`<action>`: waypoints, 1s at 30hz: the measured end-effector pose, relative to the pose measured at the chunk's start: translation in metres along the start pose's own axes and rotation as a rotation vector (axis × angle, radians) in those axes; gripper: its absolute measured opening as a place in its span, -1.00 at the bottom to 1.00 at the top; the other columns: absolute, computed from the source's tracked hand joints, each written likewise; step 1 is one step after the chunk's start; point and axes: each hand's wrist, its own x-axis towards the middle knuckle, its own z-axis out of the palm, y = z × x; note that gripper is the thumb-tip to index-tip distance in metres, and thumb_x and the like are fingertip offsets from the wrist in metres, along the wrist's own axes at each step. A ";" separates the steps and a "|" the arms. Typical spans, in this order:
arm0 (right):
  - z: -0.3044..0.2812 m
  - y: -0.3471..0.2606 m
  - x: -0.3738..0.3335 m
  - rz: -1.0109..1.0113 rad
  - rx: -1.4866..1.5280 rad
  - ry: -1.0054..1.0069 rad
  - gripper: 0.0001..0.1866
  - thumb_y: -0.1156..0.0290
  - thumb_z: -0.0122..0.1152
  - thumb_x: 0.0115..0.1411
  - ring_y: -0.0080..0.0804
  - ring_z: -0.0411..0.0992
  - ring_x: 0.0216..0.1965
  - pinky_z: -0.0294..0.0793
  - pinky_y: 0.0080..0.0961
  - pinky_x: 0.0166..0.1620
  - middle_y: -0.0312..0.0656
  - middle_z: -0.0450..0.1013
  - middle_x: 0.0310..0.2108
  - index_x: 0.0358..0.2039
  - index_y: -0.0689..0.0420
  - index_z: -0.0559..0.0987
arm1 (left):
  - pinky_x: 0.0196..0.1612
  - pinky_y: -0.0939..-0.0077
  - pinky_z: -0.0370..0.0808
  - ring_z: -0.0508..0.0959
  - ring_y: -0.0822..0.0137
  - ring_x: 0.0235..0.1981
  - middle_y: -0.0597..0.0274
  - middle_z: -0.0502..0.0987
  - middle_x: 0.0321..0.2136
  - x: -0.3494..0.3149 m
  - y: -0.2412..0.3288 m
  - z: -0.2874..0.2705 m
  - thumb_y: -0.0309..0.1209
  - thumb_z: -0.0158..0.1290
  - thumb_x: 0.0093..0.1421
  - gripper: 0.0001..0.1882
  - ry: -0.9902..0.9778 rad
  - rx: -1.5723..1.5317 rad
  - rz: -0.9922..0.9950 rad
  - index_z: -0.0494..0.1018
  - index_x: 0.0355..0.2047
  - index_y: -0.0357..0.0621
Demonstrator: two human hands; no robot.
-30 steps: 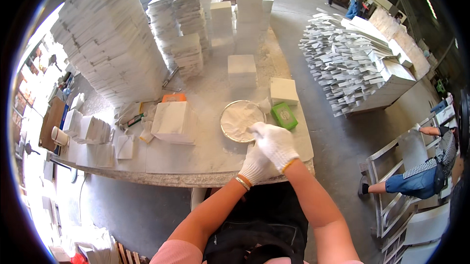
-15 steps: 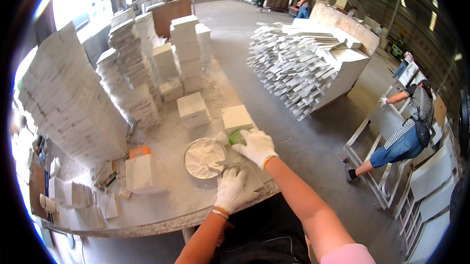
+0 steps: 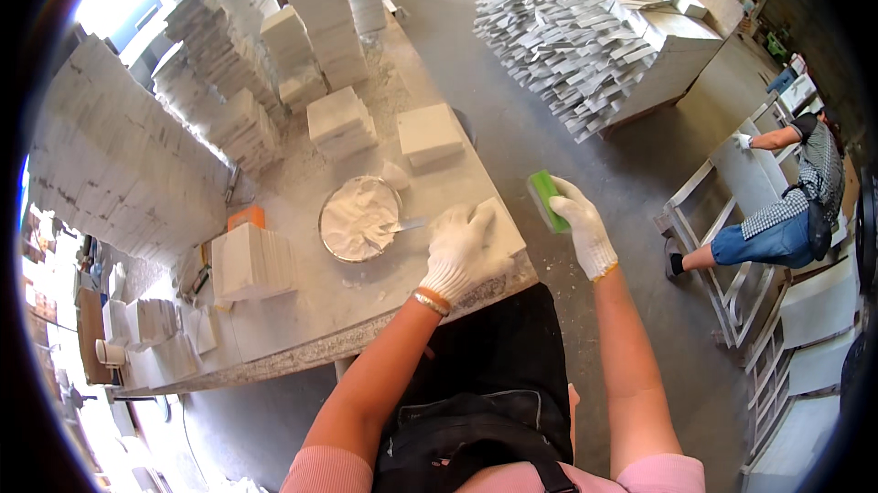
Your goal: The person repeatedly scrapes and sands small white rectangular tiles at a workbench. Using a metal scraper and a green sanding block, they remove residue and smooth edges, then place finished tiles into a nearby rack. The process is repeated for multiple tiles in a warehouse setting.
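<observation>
The left hand [image 3: 460,251] is covering most of the pale tile [image 3: 498,230] at the table's [image 3: 302,328] near right corner, so only the tile's right edge is showing. The right hand [image 3: 578,226] is wrapping the green block [image 3: 541,198], hiding its lower part. A thin tool [image 3: 407,225] lying on the round dish [image 3: 359,217] is too small to identify. Picture edges are cutting off the white stacks [image 3: 119,164] at left and the other person [image 3: 777,209] at right.
</observation>
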 end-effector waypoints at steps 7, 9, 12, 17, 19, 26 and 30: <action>0.002 0.020 -0.028 0.086 0.068 -0.042 -0.36 0.25 0.16 0.29 -0.51 0.39 0.14 0.36 -0.53 0.18 -0.18 0.45 0.15 0.34 0.23 0.36 | 0.24 0.04 0.27 0.38 -0.06 0.16 -0.03 0.43 0.08 0.005 0.008 0.007 0.08 0.36 -0.18 -0.13 -0.038 0.066 -0.008 0.46 0.11 -0.11; 0.004 0.031 -0.025 0.102 0.024 -0.069 -0.35 0.22 0.18 0.31 -0.47 0.39 0.16 0.35 -0.49 0.21 -0.17 0.44 0.16 0.35 0.22 0.34 | 0.23 0.05 0.27 0.39 -0.05 0.15 -0.01 0.43 0.07 0.007 0.008 0.011 0.07 0.37 -0.18 -0.14 0.005 0.054 0.013 0.46 0.11 -0.09; 0.016 0.072 -0.007 -0.098 -0.201 0.044 -0.36 0.20 0.16 0.33 -0.43 0.36 0.21 0.32 -0.46 0.26 -0.16 0.42 0.19 0.35 0.22 0.34 | 0.21 0.06 0.27 0.39 -0.04 0.13 0.02 0.43 0.05 0.007 0.009 0.007 0.05 0.37 -0.19 -0.15 0.025 0.046 0.010 0.46 0.11 -0.07; 0.026 0.073 0.005 0.009 -0.060 -0.023 -0.38 0.19 0.11 0.34 -0.31 0.34 0.26 0.26 -0.42 0.31 -0.07 0.40 0.22 0.34 0.23 0.35 | 0.17 0.07 0.29 0.41 0.02 0.09 0.07 0.45 0.00 0.003 0.002 0.009 -0.02 0.38 -0.19 -0.21 0.094 0.056 0.018 0.47 0.07 -0.04; 0.018 0.040 -0.018 0.019 -0.095 -0.038 -0.38 0.19 0.10 0.34 -0.30 0.34 0.26 0.25 -0.42 0.32 -0.07 0.39 0.23 0.34 0.23 0.35 | 0.16 0.07 0.29 0.42 0.05 0.08 0.09 0.45 -0.02 0.007 0.008 0.008 -0.05 0.38 -0.19 -0.22 0.105 0.004 0.055 0.46 0.07 -0.03; 0.024 0.063 0.001 -0.031 -0.275 0.059 -0.38 0.20 0.13 0.32 -0.31 0.33 0.25 0.26 -0.42 0.30 -0.06 0.37 0.24 0.34 0.19 0.35 | 0.15 0.08 0.27 0.41 0.07 0.11 0.10 0.45 -0.02 0.010 0.006 0.010 -0.03 0.34 -0.14 -0.28 0.096 -0.041 0.060 0.46 0.02 -0.08; 0.019 0.047 -0.014 0.026 -0.254 -0.017 -0.36 0.18 0.16 0.30 -0.27 0.34 0.25 0.27 -0.40 0.30 -0.04 0.37 0.23 0.33 0.16 0.36 | 0.16 0.07 0.26 0.41 0.07 0.11 0.10 0.45 -0.01 0.007 0.004 0.012 -0.03 0.33 -0.12 -0.27 0.094 -0.026 0.047 0.46 0.05 -0.08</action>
